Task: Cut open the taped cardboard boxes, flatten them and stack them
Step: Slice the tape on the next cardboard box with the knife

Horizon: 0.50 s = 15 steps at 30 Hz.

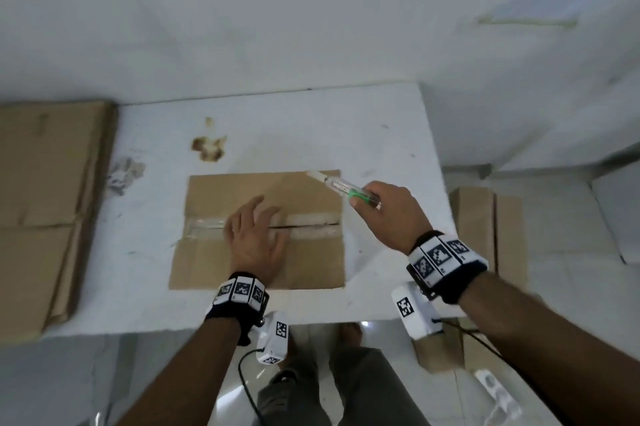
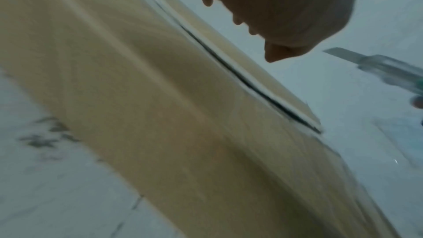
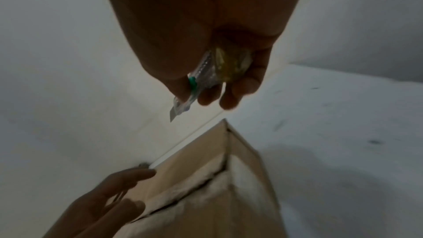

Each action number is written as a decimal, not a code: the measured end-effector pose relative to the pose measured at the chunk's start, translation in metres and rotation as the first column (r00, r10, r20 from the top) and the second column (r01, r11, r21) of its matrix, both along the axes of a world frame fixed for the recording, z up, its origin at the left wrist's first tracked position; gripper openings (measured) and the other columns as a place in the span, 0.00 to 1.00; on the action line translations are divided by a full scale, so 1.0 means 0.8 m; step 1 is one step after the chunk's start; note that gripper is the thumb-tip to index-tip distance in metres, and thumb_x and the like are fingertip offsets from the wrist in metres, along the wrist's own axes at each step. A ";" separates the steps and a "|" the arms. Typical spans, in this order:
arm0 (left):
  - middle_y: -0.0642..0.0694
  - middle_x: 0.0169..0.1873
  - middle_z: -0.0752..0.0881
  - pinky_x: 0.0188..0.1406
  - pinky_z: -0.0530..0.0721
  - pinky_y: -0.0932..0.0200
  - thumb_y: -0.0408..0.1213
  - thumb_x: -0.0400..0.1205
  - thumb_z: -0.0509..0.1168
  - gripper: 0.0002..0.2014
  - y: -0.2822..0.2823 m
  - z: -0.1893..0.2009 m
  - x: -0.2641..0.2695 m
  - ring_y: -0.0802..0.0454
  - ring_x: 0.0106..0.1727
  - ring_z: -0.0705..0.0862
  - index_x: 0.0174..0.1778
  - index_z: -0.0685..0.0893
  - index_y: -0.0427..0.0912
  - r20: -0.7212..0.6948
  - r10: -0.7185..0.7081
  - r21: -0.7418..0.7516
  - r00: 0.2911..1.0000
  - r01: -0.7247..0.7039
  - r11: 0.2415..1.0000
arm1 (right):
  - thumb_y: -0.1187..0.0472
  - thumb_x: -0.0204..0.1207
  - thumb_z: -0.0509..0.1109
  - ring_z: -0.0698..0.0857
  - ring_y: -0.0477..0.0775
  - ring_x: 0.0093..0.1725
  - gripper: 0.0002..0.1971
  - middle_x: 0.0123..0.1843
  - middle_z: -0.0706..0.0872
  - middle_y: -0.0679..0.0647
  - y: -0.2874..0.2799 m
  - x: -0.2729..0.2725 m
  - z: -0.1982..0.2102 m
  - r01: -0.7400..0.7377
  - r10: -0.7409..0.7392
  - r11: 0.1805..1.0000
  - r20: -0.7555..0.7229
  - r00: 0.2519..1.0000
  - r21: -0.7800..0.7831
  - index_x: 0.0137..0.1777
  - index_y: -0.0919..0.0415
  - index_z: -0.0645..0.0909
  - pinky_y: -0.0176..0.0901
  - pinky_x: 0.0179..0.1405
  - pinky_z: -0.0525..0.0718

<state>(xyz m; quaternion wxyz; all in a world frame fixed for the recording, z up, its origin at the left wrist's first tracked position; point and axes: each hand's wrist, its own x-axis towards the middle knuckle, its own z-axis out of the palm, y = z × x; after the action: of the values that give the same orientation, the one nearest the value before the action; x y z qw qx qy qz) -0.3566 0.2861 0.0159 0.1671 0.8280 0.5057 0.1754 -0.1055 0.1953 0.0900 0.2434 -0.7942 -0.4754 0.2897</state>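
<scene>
The cardboard box (image 1: 263, 231) is lying on the white table (image 1: 363, 120), its top seam partly slit on the right, clear tape (image 1: 204, 228) still covering the left part. I am pressing my left hand (image 1: 254, 238) flat on the box top, fingers straight and spread, lying across the seam near its middle. My right hand (image 1: 391, 214) is gripping the utility knife (image 1: 341, 188), fingers curled round the clear handle, thumb beside the green slider. The blade is pointing away from me, raised clear of the cardboard over the box's far right corner. Flattened cardboard (image 1: 45, 203) is lying stacked at the table's left end. More boxes (image 1: 491, 238) are standing on the floor to my right.
</scene>
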 end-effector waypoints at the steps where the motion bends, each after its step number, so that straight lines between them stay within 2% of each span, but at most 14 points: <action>1: 0.43 0.70 0.78 0.70 0.67 0.37 0.48 0.72 0.63 0.24 -0.005 0.009 -0.017 0.39 0.70 0.73 0.64 0.85 0.47 0.000 0.112 0.017 0.994 -0.112 0.994 | 0.47 0.83 0.67 0.84 0.60 0.41 0.14 0.42 0.87 0.54 0.030 -0.012 -0.001 -0.094 0.094 0.995 0.004 0.996 0.014 0.50 0.59 0.83 0.50 0.39 0.81; 3: 0.42 0.64 0.78 0.64 0.69 0.40 0.47 0.72 0.70 0.22 -0.018 0.022 -0.057 0.38 0.64 0.74 0.61 0.83 0.44 -0.038 0.380 -0.013 0.924 -0.381 0.925 | 0.50 0.85 0.65 0.84 0.63 0.45 0.14 0.46 0.87 0.58 0.094 -0.037 -0.010 -0.264 0.265 0.964 0.042 0.963 -0.016 0.55 0.61 0.82 0.50 0.41 0.79; 4: 0.41 0.62 0.77 0.63 0.70 0.40 0.47 0.72 0.73 0.23 -0.028 0.025 -0.076 0.37 0.63 0.74 0.61 0.81 0.44 -0.082 0.504 -0.070 0.860 -0.510 0.858 | 0.50 0.86 0.64 0.85 0.63 0.47 0.14 0.49 0.87 0.59 0.123 -0.049 -0.017 -0.328 0.331 0.943 0.074 0.941 -0.056 0.56 0.61 0.81 0.50 0.43 0.80; 6: 0.40 0.62 0.75 0.62 0.72 0.40 0.50 0.70 0.78 0.30 -0.052 0.024 -0.108 0.35 0.63 0.75 0.63 0.75 0.42 -0.185 0.683 -0.226 0.707 -0.707 0.670 | 0.46 0.87 0.62 0.85 0.65 0.52 0.14 0.53 0.86 0.60 0.167 -0.069 -0.034 -0.401 0.425 0.900 0.143 0.894 -0.170 0.58 0.57 0.79 0.56 0.53 0.83; 8: 0.37 0.65 0.74 0.63 0.77 0.40 0.55 0.70 0.80 0.38 -0.077 0.014 -0.125 0.33 0.64 0.77 0.67 0.71 0.39 -0.191 0.776 -0.412 0.601 -0.767 0.492 | 0.43 0.87 0.59 0.85 0.66 0.55 0.15 0.56 0.86 0.59 0.185 -0.081 -0.048 -0.418 0.475 0.865 0.188 0.860 -0.275 0.60 0.54 0.76 0.61 0.58 0.81; 9: 0.36 0.68 0.73 0.64 0.79 0.41 0.56 0.70 0.81 0.41 -0.083 0.010 -0.126 0.33 0.66 0.77 0.70 0.68 0.38 -0.138 0.803 -0.517 0.580 -0.733 0.442 | 0.43 0.87 0.58 0.85 0.66 0.54 0.16 0.55 0.86 0.59 0.184 -0.084 -0.053 -0.407 0.473 0.865 0.205 0.857 -0.294 0.61 0.54 0.75 0.61 0.58 0.81; 11: 0.35 0.73 0.69 0.68 0.79 0.46 0.55 0.70 0.82 0.50 -0.079 0.005 -0.116 0.34 0.70 0.77 0.78 0.63 0.34 -0.036 0.817 -0.669 0.576 -0.621 0.408 | 0.43 0.88 0.56 0.85 0.65 0.47 0.17 0.53 0.87 0.61 0.171 -0.086 -0.054 -0.382 0.446 0.882 0.220 0.868 -0.277 0.64 0.56 0.72 0.55 0.49 0.81; 13: 0.35 0.77 0.65 0.69 0.79 0.46 0.55 0.69 0.83 0.58 -0.052 0.010 -0.105 0.32 0.73 0.75 0.84 0.55 0.34 -0.030 0.809 -0.690 0.588 -0.597 0.409 | 0.43 0.88 0.54 0.84 0.65 0.41 0.18 0.49 0.87 0.64 0.142 -0.087 -0.052 -0.353 0.410 0.893 0.180 0.894 -0.279 0.65 0.57 0.69 0.52 0.41 0.80; 15: 0.37 0.80 0.60 0.72 0.78 0.39 0.59 0.67 0.83 0.64 -0.011 0.019 -0.097 0.29 0.75 0.74 0.88 0.48 0.40 -0.076 0.731 -0.653 0.678 -0.588 0.477 | 0.44 0.88 0.56 0.87 0.70 0.42 0.16 0.48 0.87 0.66 0.099 -0.088 -0.054 -0.326 0.358 0.905 0.075 0.931 -0.274 0.64 0.56 0.70 0.56 0.42 0.84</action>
<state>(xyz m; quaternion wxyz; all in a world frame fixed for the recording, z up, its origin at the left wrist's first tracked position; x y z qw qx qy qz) -0.4342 0.2773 0.0310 0.4057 0.4358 0.7922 0.1335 -0.1761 0.2744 0.0466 0.0539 -0.7394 -0.5803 0.3372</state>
